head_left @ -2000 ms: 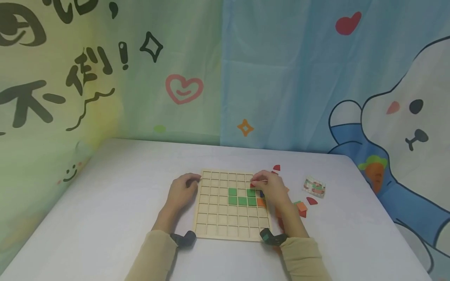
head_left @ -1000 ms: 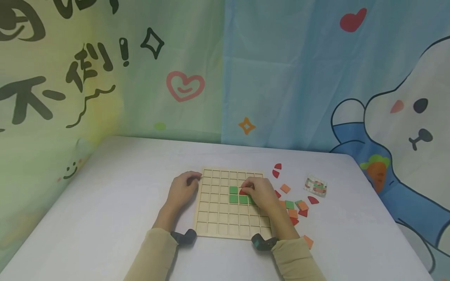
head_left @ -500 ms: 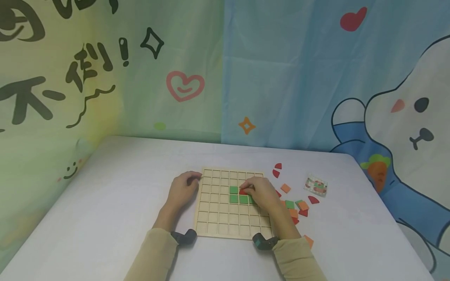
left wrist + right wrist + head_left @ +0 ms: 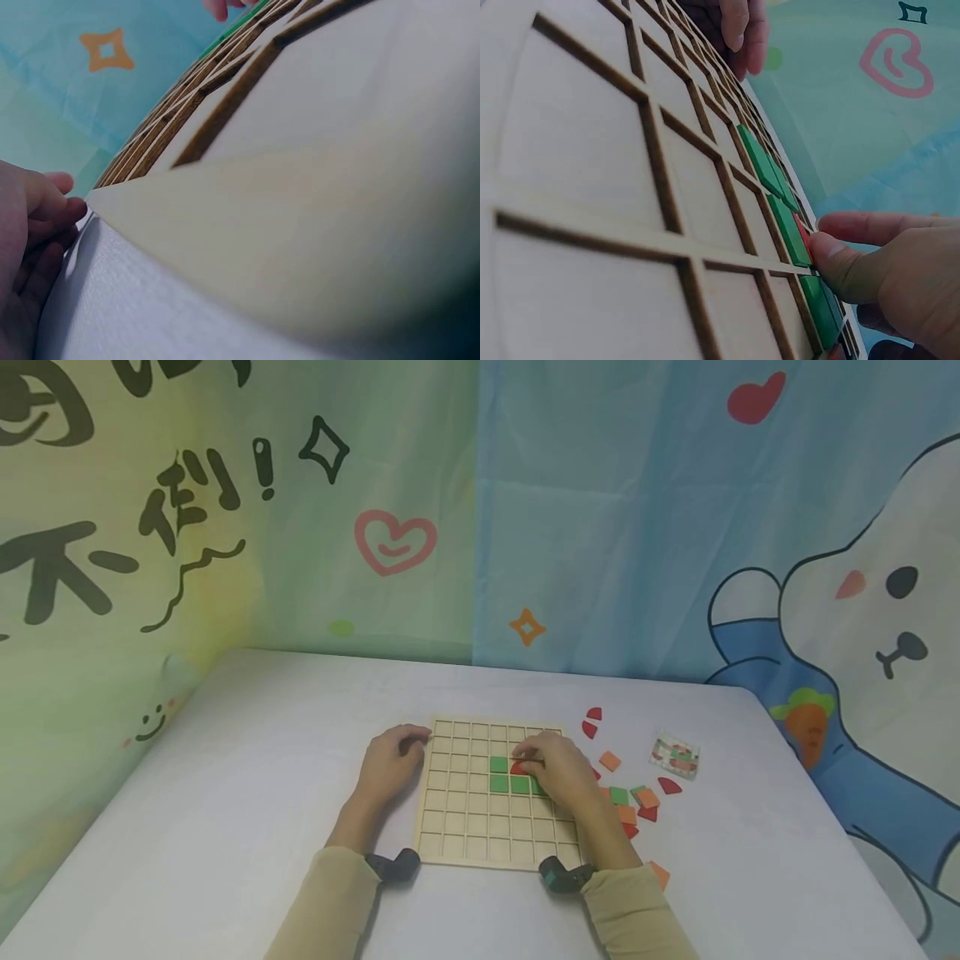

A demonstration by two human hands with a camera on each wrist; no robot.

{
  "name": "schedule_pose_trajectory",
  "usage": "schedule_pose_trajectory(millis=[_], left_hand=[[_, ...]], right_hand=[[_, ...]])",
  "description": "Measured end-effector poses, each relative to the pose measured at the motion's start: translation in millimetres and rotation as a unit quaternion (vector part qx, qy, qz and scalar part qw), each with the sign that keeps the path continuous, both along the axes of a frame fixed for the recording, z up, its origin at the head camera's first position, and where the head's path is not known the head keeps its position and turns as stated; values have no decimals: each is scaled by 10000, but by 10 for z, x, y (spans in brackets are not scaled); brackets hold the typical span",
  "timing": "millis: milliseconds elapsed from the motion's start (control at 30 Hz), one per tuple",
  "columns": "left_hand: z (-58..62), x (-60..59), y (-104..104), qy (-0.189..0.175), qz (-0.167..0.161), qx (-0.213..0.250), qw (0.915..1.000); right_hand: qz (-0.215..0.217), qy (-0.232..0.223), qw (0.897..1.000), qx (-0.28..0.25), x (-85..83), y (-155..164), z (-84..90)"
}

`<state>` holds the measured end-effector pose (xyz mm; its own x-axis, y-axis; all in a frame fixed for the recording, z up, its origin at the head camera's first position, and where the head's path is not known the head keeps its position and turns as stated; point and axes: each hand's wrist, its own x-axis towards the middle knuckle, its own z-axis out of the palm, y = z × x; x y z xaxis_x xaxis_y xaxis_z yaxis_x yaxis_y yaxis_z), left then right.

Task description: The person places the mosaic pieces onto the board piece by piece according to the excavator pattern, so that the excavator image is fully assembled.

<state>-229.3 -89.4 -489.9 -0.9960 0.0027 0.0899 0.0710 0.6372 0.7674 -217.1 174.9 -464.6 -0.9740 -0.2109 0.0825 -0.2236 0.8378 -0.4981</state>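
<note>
A pale grey table (image 4: 225, 827) stands before a cartoon-printed cloth backdrop (image 4: 480, 510). On the table lies a wooden grid board (image 4: 465, 827), its square cells mostly bare. The left hand (image 4: 390, 764) rests at the board's far left corner, its fingers (image 4: 52, 214) loosely curled against the edge, gripping nothing that shows. The right hand (image 4: 557, 770) lies over the right part of the board, thumb and forefinger (image 4: 885, 225) closed in a pinch on a red piece (image 4: 517, 768), which sits at a cell just right of the upper green tile (image 4: 498, 764). More green tiles (image 4: 508, 784) fill the row below, side by side, partly covered by the right hand. To the right of the board, loose pieces lie scattered on the table: orange squares (image 4: 610, 761), red quarter-round pieces (image 4: 592, 714) and a green square (image 4: 618, 795). Further right sits a small patterned card (image 4: 674, 755), apart from the pieces
</note>
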Motion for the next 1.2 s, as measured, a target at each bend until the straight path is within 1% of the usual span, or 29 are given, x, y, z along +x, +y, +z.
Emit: schedule_pose_trajectory(millis=[100,167,267,333,367,433,533,633,767,867,933,1000,1100,1200], left_hand=[[26,3,4,-1,23,24,10000],[35,4,7,-25,33,43,10000],[28,5,11,-35,29,53,10000],[16,3,14,-26,23,42,10000],[11,2,15,-12,18,43,10000],[5,2,16,16,13,28,10000],[5,5,11,40,10,22,10000],[4,6,2,43,3,3,10000],[5,5,-9,7,3,-4,10000],[-3,1,-18,5,-14,23,10000],[-8,-1,-21,17,-37,40,10000],[-11,0,-18,26,-37,42,10000],[-3,4,-9,3,-20,34,10000],[7,6,0,-22,0,34,10000]], right_hand=[[-171,-50,9998,-40,-15,53,49],[-370,-62,9991,-185,-32,163,96],[-888,-178,9951,-392,-44,453,150],[-1279,-385,9902,-396,-28,695,159],[-1430,-558,9876,-338,-12,811,160],[-1600,-970,9821,-197,18,1016,145],[-1530,-1469,9772,-42,52,1210,122],[-1327,-1701,9765,-24,66,1267,131],[-830,-1651,9826,169,67,1219,173],[-391,-1486,9879,214,65,1125,204],[-250,-1476,9885,193,66,1055,219],[-214,-1464,9887,224,68,995,227],[-308,-1540,9872,272,65,935,225],[-347,-1482,9880,263,55,901,213]])
